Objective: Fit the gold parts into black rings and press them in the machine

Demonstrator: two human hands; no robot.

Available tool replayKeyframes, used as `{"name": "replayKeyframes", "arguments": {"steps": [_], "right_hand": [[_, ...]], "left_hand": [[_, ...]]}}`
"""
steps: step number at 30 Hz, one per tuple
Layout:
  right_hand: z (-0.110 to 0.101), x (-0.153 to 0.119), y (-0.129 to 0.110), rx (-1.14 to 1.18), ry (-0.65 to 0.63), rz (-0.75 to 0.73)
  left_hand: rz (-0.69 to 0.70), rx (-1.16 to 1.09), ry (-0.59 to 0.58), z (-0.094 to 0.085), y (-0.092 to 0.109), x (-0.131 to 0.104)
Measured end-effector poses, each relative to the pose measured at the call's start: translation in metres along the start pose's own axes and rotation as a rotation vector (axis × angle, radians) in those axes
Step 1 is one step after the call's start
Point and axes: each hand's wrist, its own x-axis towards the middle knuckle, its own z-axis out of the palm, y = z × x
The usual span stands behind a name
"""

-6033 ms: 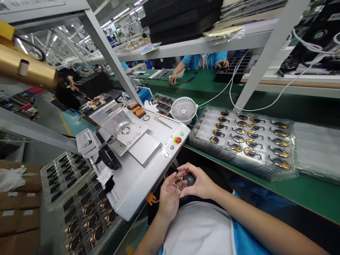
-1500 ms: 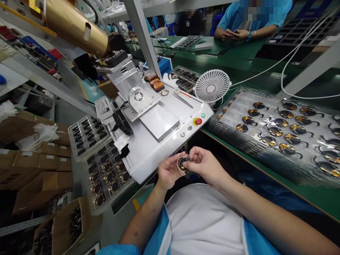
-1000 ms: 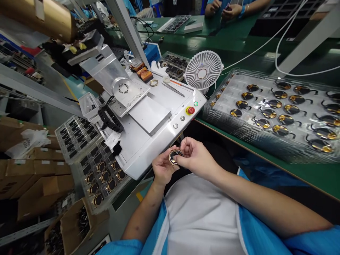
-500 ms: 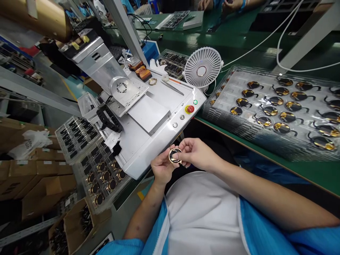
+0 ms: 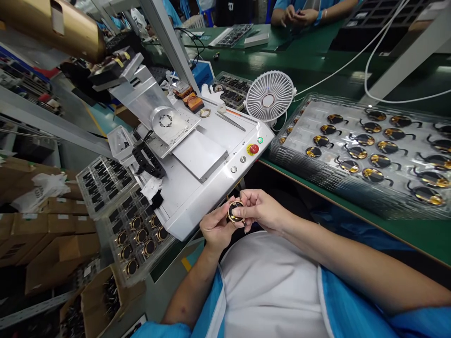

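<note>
Just in front of my body, below the front edge of the white machine (image 5: 197,202), a round gold-rimmed watch case (image 5: 235,212) is held between both hands. My left hand (image 5: 217,226) grips its left side with thumb and fingers. My right hand (image 5: 260,210) holds the right side, its thumb pressed on the dark face, where a gold-coloured part shows. The fingers behind the case are partly hidden.
A tray of black-and-gold round parts (image 5: 303,117) lies to the right, by a white fan (image 5: 269,96). Trays of gold-rimmed cases (image 5: 136,253) and black parts (image 5: 105,185) stand left. Tweezers (image 5: 230,121) lie on the machine. Across the bench are a person's hands (image 5: 301,18).
Both hands and the watch case have shifted slightly right and down in the view. My right thumb still presses on the face. The camera view has moved a little.
</note>
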Motion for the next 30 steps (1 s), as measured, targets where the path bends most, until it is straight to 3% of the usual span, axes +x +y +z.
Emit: {"name": "replayKeyframes", "arguments": {"steps": [4, 7, 12, 15, 18, 24, 30], "right_hand": [[0.004, 0.017, -0.007, -0.099, 0.053, -0.048], [-0.002, 0.044, -0.027, -0.289, 0.082, -0.088], [-0.011, 0.097, -0.074, -0.376, 0.448, -0.241], [-0.012, 0.112, -0.087, -0.454, 0.495, -0.261], [-0.014, 0.105, -0.081, -0.469, 0.454, -0.307], [-0.015, 0.047, -0.043, -0.479, 0.158, -0.368], [-0.003, 0.008, -0.021, -0.492, 0.115, -0.298]], "left_hand": [[-0.097, -0.068, 0.172, 0.006, 0.000, 0.006], [-0.105, -0.163, 0.246, 0.007, 0.007, 0.017], [-0.270, -0.247, 0.094, 0.001, 0.021, 0.025], [-0.234, -0.174, 0.038, -0.005, 0.019, 0.022], [-0.126, -0.046, 0.021, -0.010, 0.016, 0.019], [0.068, 0.244, -0.022, -0.008, 0.016, 0.015], [0.088, 0.383, -0.046, 0.001, 0.017, 0.014]]}}
